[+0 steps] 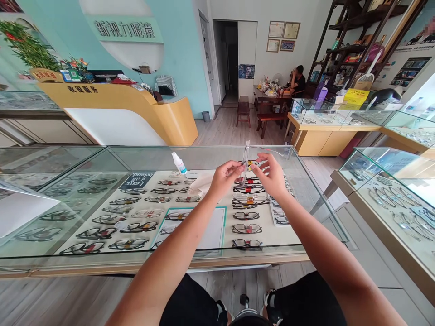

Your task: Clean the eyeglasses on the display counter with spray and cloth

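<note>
Above the glass display case (268, 251), a pair of clear-framed eyeglasses (246, 156) is held on edge. My left hand (227, 175) pinches its near side between thumb and fingers. On the other side is my right hand (270, 174), its fingers curled and apart, with the thumb tip close to the frame; whether it touches cannot be made out. One thin temple reaches right, over the right hand. A white spray bottle (179, 163) stands on the glass to the left. Partly behind my left forearm lies a pale cloth (200, 184).
Rows of spectacles (246, 228) lie under the glass, beside a teal-edged tray (207, 231). At the left edge a white box-like object (23, 206) juts in. More display cases (390, 194) stand at right. Farther back are a yellow counter (176, 120) and a seated person (299, 81) at a table.
</note>
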### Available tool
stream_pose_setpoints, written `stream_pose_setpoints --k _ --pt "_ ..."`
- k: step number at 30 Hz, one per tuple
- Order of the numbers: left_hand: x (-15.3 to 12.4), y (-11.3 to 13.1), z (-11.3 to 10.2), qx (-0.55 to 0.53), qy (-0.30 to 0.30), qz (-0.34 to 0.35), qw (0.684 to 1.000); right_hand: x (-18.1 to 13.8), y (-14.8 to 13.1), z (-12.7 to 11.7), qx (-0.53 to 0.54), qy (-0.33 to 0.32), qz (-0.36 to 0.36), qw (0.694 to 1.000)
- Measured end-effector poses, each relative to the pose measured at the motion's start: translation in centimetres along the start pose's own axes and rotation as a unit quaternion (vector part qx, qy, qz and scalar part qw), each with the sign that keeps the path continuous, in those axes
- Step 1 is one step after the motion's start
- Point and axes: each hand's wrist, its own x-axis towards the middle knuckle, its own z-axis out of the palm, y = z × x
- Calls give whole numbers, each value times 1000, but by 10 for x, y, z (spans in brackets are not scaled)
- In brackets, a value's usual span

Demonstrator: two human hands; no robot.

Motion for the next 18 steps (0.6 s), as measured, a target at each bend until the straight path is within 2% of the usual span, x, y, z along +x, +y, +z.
stream_pose_setpoints --k 7,12,18 --pt "-2 -5 3 23 -45 -1 999 5 4 8 147 -24 59 987" --pt "-2 -14 3 39 -59 -1 998 8 4 8 166 -32 62 984" --pt "-5 -10 7 36 -28 13 999 7 -3 6 159 -65 85 981"
